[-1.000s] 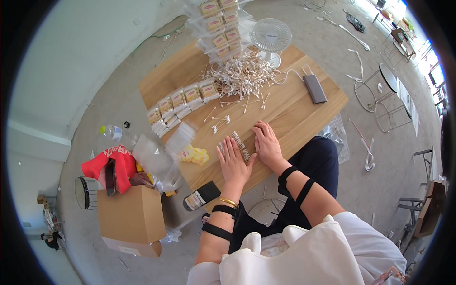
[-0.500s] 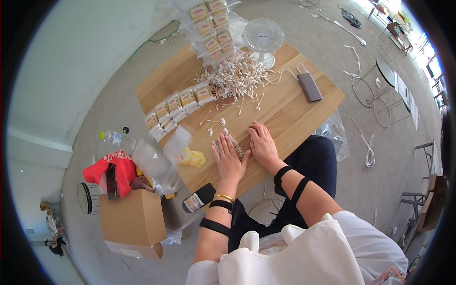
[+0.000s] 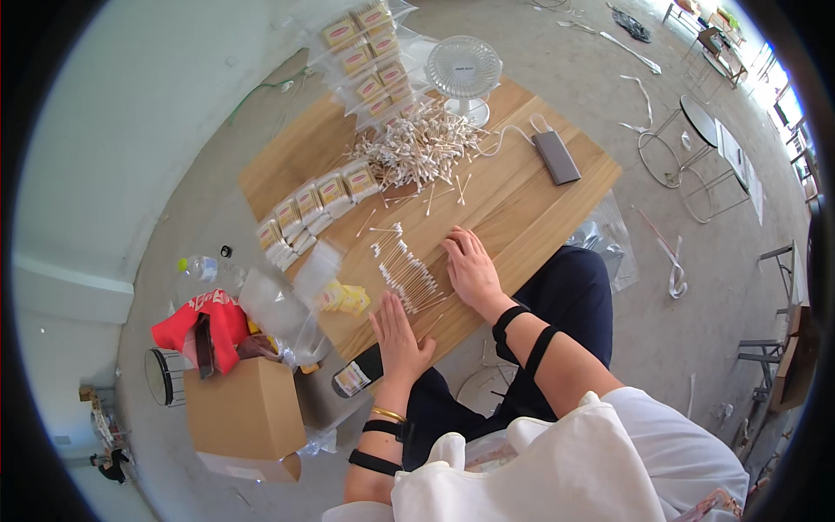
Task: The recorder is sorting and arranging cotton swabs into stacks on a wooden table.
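A row of cotton swabs [image 3: 407, 271] lies side by side on the wooden table [image 3: 513, 209], spread between my two hands. My left hand [image 3: 400, 342] is at the near edge of the row, fingers stretched out and holding nothing. To the right of the row, my right hand [image 3: 472, 268] lies on the tabletop with its fingers extended, also without anything in it. Beyond them is a big loose heap of cotton swabs [image 3: 417, 148], with several stray swabs scattered in front of it. Left of the row are small clear bags [image 3: 319, 268] and yellow paper cards [image 3: 350, 299].
Packed swab packets [image 3: 317, 202] line the table's left side, and a tall stack of bagged packets [image 3: 370, 56] stands at the back. Behind the heap is a small white fan [image 3: 464, 74], cabled to a grey power bank [image 3: 556, 157]. A cardboard box [image 3: 243, 413] stands left of the table.
My left hand has slid back toward me off the swabs, uncovering the row. My right hand has barely moved. The whole view has shifted slightly.
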`<state>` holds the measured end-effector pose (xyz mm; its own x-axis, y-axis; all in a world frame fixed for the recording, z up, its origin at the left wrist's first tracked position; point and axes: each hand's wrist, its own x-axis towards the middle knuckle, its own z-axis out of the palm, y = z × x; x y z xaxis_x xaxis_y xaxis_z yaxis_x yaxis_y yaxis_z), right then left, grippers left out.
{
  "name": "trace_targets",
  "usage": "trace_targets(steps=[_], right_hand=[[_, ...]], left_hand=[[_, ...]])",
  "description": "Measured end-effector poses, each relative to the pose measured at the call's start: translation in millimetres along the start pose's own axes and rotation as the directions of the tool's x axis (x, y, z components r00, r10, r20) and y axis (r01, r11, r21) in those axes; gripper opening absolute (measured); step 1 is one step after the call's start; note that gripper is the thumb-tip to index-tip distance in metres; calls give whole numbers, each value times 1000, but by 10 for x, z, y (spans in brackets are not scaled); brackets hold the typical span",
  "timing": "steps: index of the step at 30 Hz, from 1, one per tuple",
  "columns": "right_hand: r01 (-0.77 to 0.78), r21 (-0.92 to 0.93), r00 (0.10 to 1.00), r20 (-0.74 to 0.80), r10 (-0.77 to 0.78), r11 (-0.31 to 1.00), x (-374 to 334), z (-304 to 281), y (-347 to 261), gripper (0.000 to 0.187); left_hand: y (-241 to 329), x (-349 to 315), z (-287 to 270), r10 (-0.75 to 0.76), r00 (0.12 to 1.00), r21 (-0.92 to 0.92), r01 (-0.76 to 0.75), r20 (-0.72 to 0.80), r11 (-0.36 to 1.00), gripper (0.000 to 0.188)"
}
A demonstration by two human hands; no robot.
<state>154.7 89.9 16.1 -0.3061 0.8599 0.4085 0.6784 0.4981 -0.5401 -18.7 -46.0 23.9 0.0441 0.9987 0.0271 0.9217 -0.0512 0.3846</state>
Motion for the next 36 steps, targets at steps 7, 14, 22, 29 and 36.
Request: trace_targets(steps=[7,14,22,29,36], right_hand=[[4,-2,1000,17,-4,1000,9,38,-42,35],[-5,4,1000,2,5,1000,3,14,-9,32],[-56,131,998,15,55,990,11,11,-7,29],[-188,568,982,88,168,801,92,185,-233,30],[-185,742,983,149,110,644,77,363,-273,36]], left_hand=[[29,390,93,-74,993,17,76,-95,997,106],[117,238,62,-73,989,-35,69,-125,997,102],[278,323,208,-102,974,-21,100,-202,995,94],[51,385,296,-205,933,-431,60,-297,900,90],[273,585,412,-365,864,-776,-46,-346,629,74]])
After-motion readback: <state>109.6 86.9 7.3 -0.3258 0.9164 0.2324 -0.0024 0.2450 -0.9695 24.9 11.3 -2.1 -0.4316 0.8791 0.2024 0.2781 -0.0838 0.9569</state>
